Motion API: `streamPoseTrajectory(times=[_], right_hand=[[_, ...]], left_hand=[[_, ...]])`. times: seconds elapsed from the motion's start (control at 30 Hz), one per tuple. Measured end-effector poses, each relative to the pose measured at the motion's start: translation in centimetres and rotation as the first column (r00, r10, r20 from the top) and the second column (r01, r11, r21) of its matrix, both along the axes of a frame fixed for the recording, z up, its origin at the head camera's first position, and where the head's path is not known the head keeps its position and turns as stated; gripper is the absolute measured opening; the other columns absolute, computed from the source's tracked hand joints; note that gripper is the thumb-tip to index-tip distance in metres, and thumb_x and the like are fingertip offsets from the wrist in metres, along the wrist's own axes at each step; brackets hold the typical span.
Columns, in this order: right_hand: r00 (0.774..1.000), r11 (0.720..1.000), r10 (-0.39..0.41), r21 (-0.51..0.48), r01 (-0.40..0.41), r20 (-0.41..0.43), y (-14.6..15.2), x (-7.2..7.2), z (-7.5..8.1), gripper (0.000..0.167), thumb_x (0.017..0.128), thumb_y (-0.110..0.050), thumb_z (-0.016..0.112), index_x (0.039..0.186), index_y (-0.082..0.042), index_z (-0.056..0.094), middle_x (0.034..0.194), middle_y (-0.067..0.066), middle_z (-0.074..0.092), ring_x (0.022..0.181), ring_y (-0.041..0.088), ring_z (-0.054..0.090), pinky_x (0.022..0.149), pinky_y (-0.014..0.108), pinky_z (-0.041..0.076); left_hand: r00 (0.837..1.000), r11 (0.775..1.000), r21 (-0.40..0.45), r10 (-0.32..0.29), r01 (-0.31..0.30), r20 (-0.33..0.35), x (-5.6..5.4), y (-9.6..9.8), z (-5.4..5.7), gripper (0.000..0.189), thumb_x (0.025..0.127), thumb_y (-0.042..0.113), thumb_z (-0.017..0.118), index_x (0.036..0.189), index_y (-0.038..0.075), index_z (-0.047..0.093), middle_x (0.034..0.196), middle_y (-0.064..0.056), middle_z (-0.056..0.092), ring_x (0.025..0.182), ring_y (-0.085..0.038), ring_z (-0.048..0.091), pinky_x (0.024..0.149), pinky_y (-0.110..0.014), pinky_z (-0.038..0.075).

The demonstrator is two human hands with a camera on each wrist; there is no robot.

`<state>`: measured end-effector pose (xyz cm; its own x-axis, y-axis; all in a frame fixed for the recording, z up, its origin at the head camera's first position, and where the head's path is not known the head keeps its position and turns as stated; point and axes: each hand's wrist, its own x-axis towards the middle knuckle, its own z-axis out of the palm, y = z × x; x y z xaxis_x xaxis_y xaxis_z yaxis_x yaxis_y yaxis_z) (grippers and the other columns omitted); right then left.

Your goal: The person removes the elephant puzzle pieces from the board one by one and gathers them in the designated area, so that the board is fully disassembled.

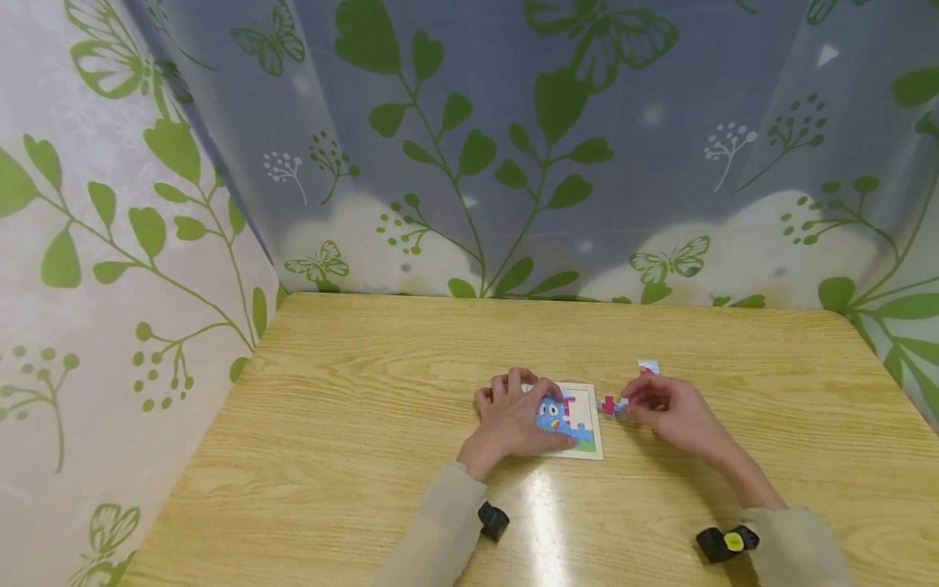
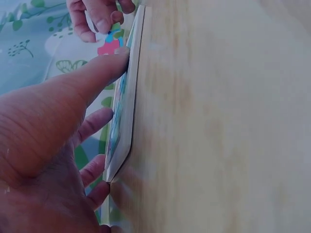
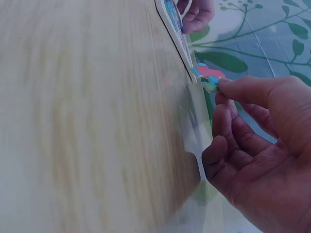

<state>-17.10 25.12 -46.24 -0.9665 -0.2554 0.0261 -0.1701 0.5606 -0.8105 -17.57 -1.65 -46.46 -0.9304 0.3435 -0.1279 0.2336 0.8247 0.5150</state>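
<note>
A small jigsaw puzzle board (image 1: 597, 424) with a pale frame lies on the table, showing a blue cartoon character with big eyes. Its right part has a bare pale patch. My left hand (image 1: 513, 416) rests spread over the board's left side, with thumb and index finger touching its surface; the palm hides that side. To the right of the frame, my right hand (image 1: 682, 416) pinches a jigsaw piece (image 3: 212, 72) coloured pink, blue and green between thumb and fingers. The piece is close to the frame's right edge. Just beyond this hand lies another jigsaw piece (image 1: 649, 365), partly covered.
The wood-grain table (image 1: 352, 408) extends around the board on all sides. Behind it hangs a curtain (image 1: 469, 163) printed with green leaves and butterflies, with similar cloth at both sides. Each wrist wears a small black camera (image 1: 493, 522).
</note>
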Motion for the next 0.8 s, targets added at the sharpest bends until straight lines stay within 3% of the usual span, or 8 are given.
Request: streamPoseTrajectory(times=[0.17, 0.43, 0.8], right_hand=[[0.999, 0.999, -0.028, -0.019, 0.028, 0.018, 0.9, 0.2, 0.2, 0.014, 0.095, -0.008, 0.071, 0.107, -0.002, 0.068, 0.093, 0.011, 0.071, 0.079, 0.007, 0.063, 0.065, 0.025, 0.053], [0.998, 0.998, -0.068, -0.006, 0.068, 0.007, 2.4, 0.2, 0.1, 0.016, 0.097, -0.012, 0.069, 0.110, -0.002, 0.067, 0.091, 0.013, 0.071, 0.075, 0.011, 0.065, 0.059, 0.028, 0.053], [0.996, 0.996, -0.087, 0.009, 0.087, -0.018, 4.2, 0.1, 0.4, 0.018, 0.099, -0.014, 0.067, 0.113, -0.003, 0.068, 0.091, 0.010, 0.073, 0.075, 0.011, 0.065, 0.057, 0.030, 0.052]], left_hand=[[1.000, 0.999, 0.027, -0.030, 0.029, 0.011, -0.2, -0.3, -0.6, 0.058, 0.080, 0.060, 0.078, 0.130, 0.039, 0.056, 0.146, -0.002, 0.036, 0.129, -0.031, 0.032, 0.101, -0.059, 0.021], [0.996, 0.997, 0.016, -0.080, 0.079, 0.030, -0.2, -0.9, 0.5, 0.058, 0.084, 0.055, 0.075, 0.136, 0.038, 0.055, 0.151, -0.002, 0.035, 0.131, -0.030, 0.031, 0.102, -0.058, 0.020], [0.996, 0.997, -0.002, -0.082, 0.082, 0.023, 0.0, -1.0, 0.7, 0.058, 0.084, 0.054, 0.075, 0.136, 0.038, 0.055, 0.150, -0.001, 0.036, 0.130, -0.030, 0.032, 0.101, -0.056, 0.022]])
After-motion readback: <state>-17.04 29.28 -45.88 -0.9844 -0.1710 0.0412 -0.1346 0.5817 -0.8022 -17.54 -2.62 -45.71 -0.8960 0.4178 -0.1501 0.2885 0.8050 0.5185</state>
